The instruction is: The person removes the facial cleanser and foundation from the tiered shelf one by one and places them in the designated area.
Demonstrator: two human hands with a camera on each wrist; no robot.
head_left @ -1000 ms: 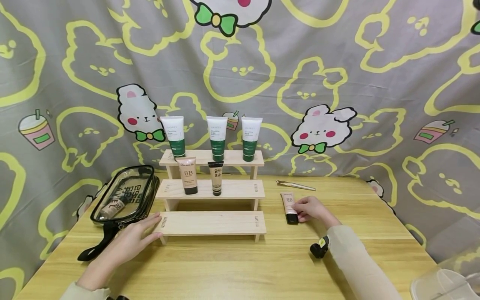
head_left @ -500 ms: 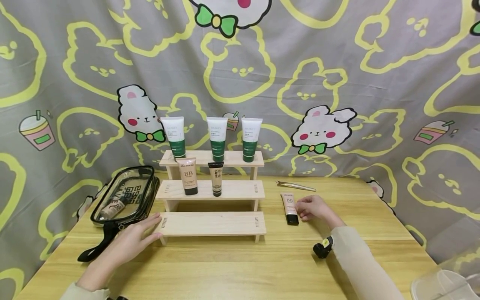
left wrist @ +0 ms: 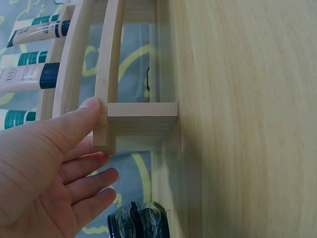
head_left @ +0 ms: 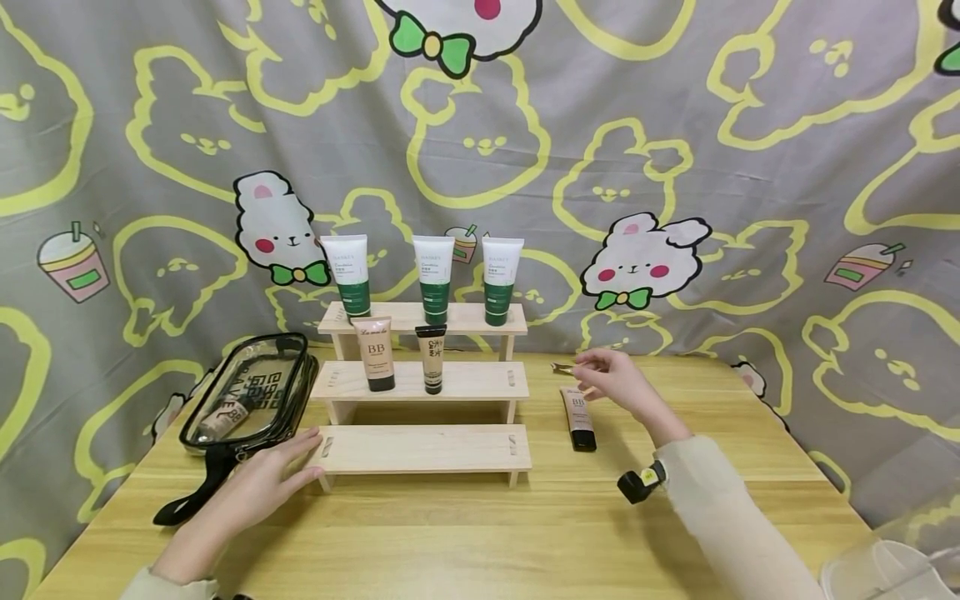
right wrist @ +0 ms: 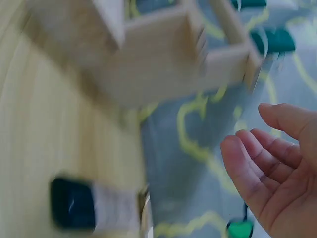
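My left hand (head_left: 266,475) rests against the left end of the lowest step of a wooden three-step display stand (head_left: 427,448). In the left wrist view its thumb touches the step's edge (left wrist: 103,116), and the other fingers extend loosely beside it. My right hand (head_left: 617,383) hovers with loosely bent fingers over the top end of a BB cream tube (head_left: 579,421) lying on the table. Nothing shows between those fingers in the right wrist view, where the tube's black cap (right wrist: 73,203) is blurred. Behind the hand lies a slim gold-coloured tool (head_left: 562,368), mostly hidden.
White-and-green tubes (head_left: 435,279) stand on the top step. The middle step carries a BB cream tube (head_left: 377,354) and a smaller black-and-beige tube (head_left: 432,358). A clear black-edged pouch (head_left: 251,387) lies left, and a transparent container (head_left: 885,571) stands at front right.
My right hand has let go of the BB cream tube's side, drawn slightly right, then moved up and back over its top end toward the gold-coloured tool. The left hand has stayed put.
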